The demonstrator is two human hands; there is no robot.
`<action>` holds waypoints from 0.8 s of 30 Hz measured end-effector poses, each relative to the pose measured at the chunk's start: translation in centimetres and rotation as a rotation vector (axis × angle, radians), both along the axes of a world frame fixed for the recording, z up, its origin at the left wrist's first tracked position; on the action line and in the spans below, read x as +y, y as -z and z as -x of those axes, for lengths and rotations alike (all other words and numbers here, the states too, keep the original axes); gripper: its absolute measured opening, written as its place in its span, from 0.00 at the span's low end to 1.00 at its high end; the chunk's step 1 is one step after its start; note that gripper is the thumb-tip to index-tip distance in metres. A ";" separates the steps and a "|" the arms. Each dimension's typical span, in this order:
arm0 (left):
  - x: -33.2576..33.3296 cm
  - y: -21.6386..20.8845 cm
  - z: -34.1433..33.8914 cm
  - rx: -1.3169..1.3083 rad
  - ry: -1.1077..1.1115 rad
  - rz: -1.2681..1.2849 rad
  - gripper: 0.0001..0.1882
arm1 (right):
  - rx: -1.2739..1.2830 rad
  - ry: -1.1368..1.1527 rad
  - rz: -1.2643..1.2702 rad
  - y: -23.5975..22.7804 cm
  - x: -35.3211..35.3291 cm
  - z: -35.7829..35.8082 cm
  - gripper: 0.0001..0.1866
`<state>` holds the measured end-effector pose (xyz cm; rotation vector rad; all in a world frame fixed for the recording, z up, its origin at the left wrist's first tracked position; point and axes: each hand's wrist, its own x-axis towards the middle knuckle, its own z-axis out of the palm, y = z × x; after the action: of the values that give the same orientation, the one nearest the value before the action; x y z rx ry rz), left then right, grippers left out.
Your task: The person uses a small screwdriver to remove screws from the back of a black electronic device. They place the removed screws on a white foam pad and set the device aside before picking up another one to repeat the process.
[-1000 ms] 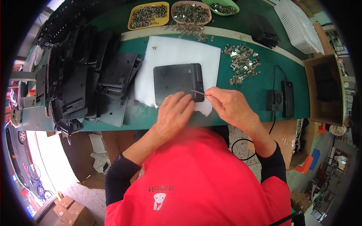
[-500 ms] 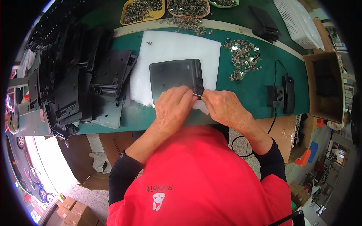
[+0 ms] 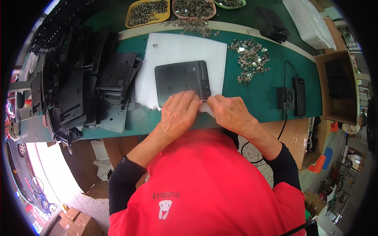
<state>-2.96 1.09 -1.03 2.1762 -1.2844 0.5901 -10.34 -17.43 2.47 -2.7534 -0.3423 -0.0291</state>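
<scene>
One bare right hand (image 3: pixel 230 114) pinches a thin metal piece (image 3: pixel 204 100) near the five o'clock corner of a black panel (image 3: pixel 179 80); the left hand (image 3: pixel 177 112) covers its six o'clock edge, whether gripping I can't make out. The panel lies on white foam (image 3: pixel 189 47), metal clips (image 3: pixel 252 61) toward two. Toward six, a red garment (image 3: pixel 220 173) bears upside-down dark lettering (image 3: pixel 166 195).

The green bench (image 3: pixel 262 96) bears white foam (image 3: pixel 189 47), metal pieces (image 3: pixel 252 59), black panels (image 3: pixel 73 96).
</scene>
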 end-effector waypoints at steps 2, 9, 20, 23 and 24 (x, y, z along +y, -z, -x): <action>0.0 -0.3 0.3 0.048 -0.025 0.025 0.15 | -0.008 -0.022 -0.029 0.0 -0.3 0.0 0.04; 0.0 -1.6 1.0 0.198 -0.073 0.017 0.21 | 0.080 0.261 -0.983 -2.7 -2.4 -1.8 0.05; 0.5 -0.5 1.2 -0.011 0.020 -0.034 0.19 | -0.259 0.104 -1.272 1.1 1.9 -6.4 0.13; 0.5 -1.1 1.5 -0.014 0.026 -0.090 0.18 | -0.258 0.081 -1.176 1.7 2.0 -6.9 0.15; 0.5 -1.4 1.6 -0.030 0.037 -0.113 0.18 | -0.275 0.087 -1.163 1.8 2.3 -7.0 0.15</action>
<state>-4.55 1.54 0.39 2.2374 -1.4016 0.5500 -3.31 -15.16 0.70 -1.6000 -0.1760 -0.4704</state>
